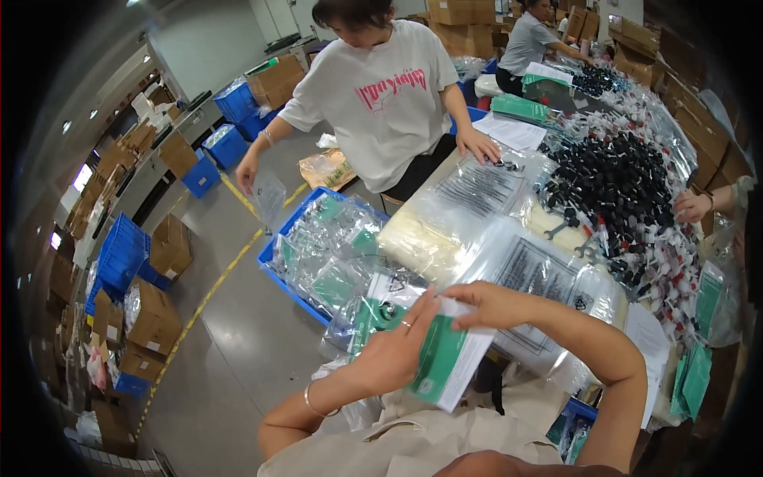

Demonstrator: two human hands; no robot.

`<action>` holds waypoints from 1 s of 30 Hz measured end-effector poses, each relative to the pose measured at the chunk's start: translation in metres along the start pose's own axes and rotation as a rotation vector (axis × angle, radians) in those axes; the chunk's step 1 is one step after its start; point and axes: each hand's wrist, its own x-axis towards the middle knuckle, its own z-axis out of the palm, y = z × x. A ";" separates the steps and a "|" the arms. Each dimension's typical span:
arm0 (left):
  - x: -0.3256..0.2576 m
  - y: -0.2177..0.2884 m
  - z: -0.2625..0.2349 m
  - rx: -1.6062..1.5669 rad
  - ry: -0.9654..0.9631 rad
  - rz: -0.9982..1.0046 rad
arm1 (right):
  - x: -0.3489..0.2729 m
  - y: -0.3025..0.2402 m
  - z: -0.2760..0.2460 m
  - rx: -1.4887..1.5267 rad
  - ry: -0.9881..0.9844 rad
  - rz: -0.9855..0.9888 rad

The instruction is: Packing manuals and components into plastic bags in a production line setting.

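A green-and-white packet is gripped at centre by the left hand, fingers closed; the right hand pinches its top edge. At 1 o'clock, clear bags are stacked on the counter.

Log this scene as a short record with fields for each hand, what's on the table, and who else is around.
left hand: grips a green and white packet from the left side
right hand: fingers rest on the packet's top edge
table: clear plastic bags, heap of black pump tops
floor bin: blue crate full of bagged packets
others: person in white shirt across the table, holding a clear bag
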 end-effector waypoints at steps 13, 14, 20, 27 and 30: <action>0.031 0.009 0.039 -0.349 -0.081 0.168 | -0.006 0.038 -0.007 -0.314 0.123 0.249; 0.031 0.001 0.050 -0.325 -0.026 0.162 | -0.005 0.030 -0.004 -0.187 0.024 0.278; 0.035 0.013 0.055 -0.394 -0.046 0.222 | 0.019 0.110 0.000 -0.058 0.100 0.194; 0.032 0.004 0.033 -0.461 -0.086 0.085 | 0.041 0.087 0.025 0.290 -0.133 0.377; 0.036 0.016 0.036 -0.535 -0.146 0.066 | 0.029 0.053 0.031 0.194 0.065 0.185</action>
